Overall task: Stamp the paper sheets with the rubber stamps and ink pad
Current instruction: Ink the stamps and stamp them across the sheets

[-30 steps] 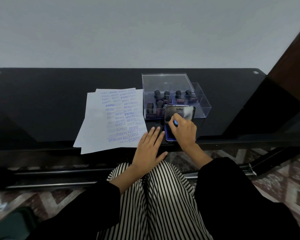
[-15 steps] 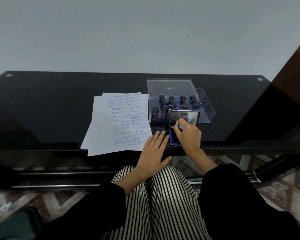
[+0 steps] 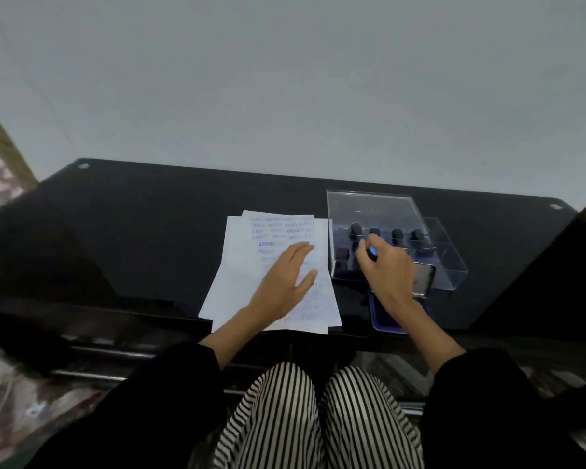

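Note:
White paper sheets point(image 3: 244, 265) covered in blue stamp prints lie on the black table. My left hand point(image 3: 286, 282) rests flat on them with fingers spread. My right hand point(image 3: 384, 269) grips a stamp with a blue top point(image 3: 372, 253), held over the near left corner of the clear stamp box point(image 3: 450, 262). Several dark-handled stamps point(image 3: 397, 235) stand inside the box. The ink pad point(image 3: 383, 316) lies open near the table edge under my right wrist, its lid point(image 3: 423, 280) raised behind my hand.
The glossy black table point(image 3: 132, 231) stretches left and back to a plain grey wall. A dark wooden panel stands at the far right. My striped trousers and black sleeves fill the lower view. Patterned floor tiles show below the table edge.
My left hand moved from the table edge up onto the paper sheets. My right hand lifted the stamp off the ink pad toward the box. The camera view shifted.

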{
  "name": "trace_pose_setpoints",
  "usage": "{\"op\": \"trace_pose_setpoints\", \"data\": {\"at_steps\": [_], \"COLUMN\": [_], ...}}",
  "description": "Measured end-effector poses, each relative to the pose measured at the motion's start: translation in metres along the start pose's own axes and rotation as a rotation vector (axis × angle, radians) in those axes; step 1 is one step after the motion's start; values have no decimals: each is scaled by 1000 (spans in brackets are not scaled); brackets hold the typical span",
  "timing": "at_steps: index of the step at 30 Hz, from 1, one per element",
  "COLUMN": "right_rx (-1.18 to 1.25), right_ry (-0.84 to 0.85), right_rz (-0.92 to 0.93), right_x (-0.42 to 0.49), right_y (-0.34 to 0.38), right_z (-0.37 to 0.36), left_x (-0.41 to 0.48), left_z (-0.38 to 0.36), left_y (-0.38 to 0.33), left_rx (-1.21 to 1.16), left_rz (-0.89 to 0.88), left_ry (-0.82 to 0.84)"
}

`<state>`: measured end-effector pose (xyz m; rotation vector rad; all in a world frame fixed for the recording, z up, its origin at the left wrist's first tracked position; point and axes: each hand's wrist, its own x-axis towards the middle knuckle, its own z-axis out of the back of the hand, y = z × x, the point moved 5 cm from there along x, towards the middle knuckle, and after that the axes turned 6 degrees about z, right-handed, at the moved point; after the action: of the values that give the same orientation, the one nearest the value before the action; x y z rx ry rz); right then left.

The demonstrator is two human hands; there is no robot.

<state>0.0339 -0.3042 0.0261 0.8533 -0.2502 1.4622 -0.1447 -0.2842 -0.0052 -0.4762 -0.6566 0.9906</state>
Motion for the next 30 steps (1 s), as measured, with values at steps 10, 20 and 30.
{"op": "trace_pose_setpoints", "data": {"at_steps": [10, 20, 30], "right_rx": [241, 203, 108], "right_ry": [239, 413, 480], "right_rz": [82, 98, 65], "right_x": [104, 146, 154], "right_y": [87, 111, 125], "right_z": [-96, -214, -254], "left_x": [67, 80, 81], "left_z": [62, 30, 24], "left_y": [124, 167, 176], "left_rx": [286, 460, 447], "left_rz": [372, 297, 258], "left_ry": [-2, 193, 166]}}
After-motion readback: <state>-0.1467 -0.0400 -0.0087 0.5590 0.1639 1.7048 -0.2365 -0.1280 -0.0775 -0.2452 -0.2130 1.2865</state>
